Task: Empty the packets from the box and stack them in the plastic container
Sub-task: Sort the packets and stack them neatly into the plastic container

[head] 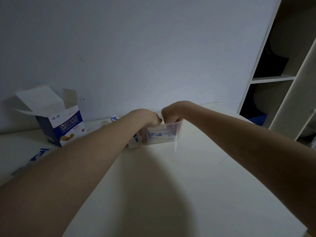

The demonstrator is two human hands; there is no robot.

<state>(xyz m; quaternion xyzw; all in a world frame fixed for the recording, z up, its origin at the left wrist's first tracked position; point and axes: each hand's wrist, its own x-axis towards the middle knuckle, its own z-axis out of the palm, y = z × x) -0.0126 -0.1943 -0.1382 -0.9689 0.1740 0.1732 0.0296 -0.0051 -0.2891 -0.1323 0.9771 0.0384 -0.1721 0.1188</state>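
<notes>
**Both hands at the container, packets inside**

Left edge: one flat white packet with blue print [36,155] lies loose on the table [196,177], partly under the left forearm. Blurred, can't read it.

Next: one cardboard box [63,127], blue and white, glossy print, standing upright near the wall with top flaps open. White inside faces on the flaps. Can't see into it.

Behind the left wrist: one more small blue-white packet [114,118] on the table by the wall.

Centre: left hand [150,119] curls down over the near-left corner of the plastic container [177,132]. Fingers bent; what they grip is hidden behind the wrist, can't tell. A few packets [135,142] sit just outside that corner, under the hand.

Container: one, clear thin-walled plastic, rectangular, rounded rim. A stack of white-blue packets [159,135] shows through the wall; count unreadable.

Right hand [171,115] dips into the container from above, fingers curled inside the rim. Grip not visible.

Table: smooth matte white. Far right: white shelf unit [273,79], two open compartments in view, dark inside.
</notes>
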